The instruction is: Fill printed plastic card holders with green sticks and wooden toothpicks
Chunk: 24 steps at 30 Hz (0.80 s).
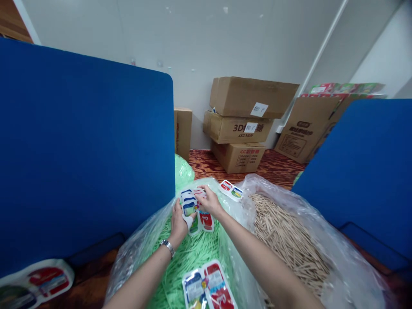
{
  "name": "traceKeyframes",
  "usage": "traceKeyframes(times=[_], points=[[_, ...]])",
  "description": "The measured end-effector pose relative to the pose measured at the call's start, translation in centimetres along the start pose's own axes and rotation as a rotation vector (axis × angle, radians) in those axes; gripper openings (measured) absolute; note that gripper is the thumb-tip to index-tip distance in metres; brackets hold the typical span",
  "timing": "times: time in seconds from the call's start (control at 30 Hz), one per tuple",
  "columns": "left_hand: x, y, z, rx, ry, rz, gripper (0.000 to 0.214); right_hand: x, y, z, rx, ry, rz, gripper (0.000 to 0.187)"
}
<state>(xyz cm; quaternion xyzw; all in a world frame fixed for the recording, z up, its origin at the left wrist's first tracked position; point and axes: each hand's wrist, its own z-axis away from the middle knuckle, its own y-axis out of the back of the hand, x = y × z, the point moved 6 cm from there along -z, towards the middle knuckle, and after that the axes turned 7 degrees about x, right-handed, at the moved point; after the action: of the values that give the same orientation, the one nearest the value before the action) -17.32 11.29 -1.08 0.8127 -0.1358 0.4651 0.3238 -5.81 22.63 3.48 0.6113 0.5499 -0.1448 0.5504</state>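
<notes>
Clasping a fanned stack of printed packs (189,209) by its left side with the left hand (179,218), while touching its far right edge with the right hand (207,201), whether pinching or not being unclear. Held just over green strips (193,254), fanned forward, nearer the left palm.

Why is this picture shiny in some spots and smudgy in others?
Head view, right side: the clear plastic bag catches pale glare; head view, lower middle: the metal watch has bright glints; head view, bottom left: the lone pack looks stretched and fuzzy; head view, centre: the smallest print on the packs in the left hand is too blurry to read.
</notes>
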Motion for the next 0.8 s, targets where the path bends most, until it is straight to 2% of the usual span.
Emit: traceKeyframes(times=[0.13, 0.2, 0.27, 0.3, 0.37, 0.5, 0.53, 0.57, 0.7, 0.73, 0.8], points=[[1.5, 1.9, 1.5, -0.074, -0.009, 0.093, 0.101, -4.2, 3.8, 4.6, -0.022, 0.145, -0.253, 0.024], [2.9, 3.0, 2.9, -0.138, -0.020, 0.149, 0.108, -5.8, 5.9, 7.1, -0.030, 0.163, -0.334, 0.023], [4.8, 3.7, 4.7, -0.272, -0.059, 0.351, 0.094, -6.9, 7.7, 9.3, -0.028, 0.154, -0.355, 0.024], [5.3, 3.8, 5.7, -0.358, -0.032, 0.417, 0.081, -7.2, 8.4, 10.3, -0.023, 0.145, -0.362, 0.025], [5.9, 4.3, 7.7, -0.428, 0.054, 0.478, 0.059, -7.3, 9.3, 12.2, -0.035, 0.100, -0.413, 0.036], [6.2, 5.7, 11.0, -0.396, 0.132, 0.490, 0.045, -6.5, 8.5, 16.3, -0.251, -0.020, -0.649, 0.088], [6.2, 6.0, 11.6, -0.380, 0.138, 0.487, 0.044, -6.3, 8.2, 17.4, -0.303, -0.032, -0.677, 0.094], [6.2, 6.4, 12.1, -0.363, 0.129, 0.473, 0.042, -6.1, 8.0, 18.3, -0.331, -0.037, -0.675, 0.091], [6.0, 7.5, 14.5, -0.386, 0.002, 0.312, 0.035, -5.2, 7.9, 21.3, -0.305, -0.023, -0.462, 0.049], [5.6, 7.5, 15.2, -0.424, -0.018, 0.274, 0.036, -4.9, 7.8, 21.9, -0.316, -0.021, -0.412, 0.046], [4.6, 7.4, 16.7, -0.522, -0.041, 0.220, 0.045, -4.1, 7.4, 23.2, -0.376, -0.036, -0.343, 0.051]])
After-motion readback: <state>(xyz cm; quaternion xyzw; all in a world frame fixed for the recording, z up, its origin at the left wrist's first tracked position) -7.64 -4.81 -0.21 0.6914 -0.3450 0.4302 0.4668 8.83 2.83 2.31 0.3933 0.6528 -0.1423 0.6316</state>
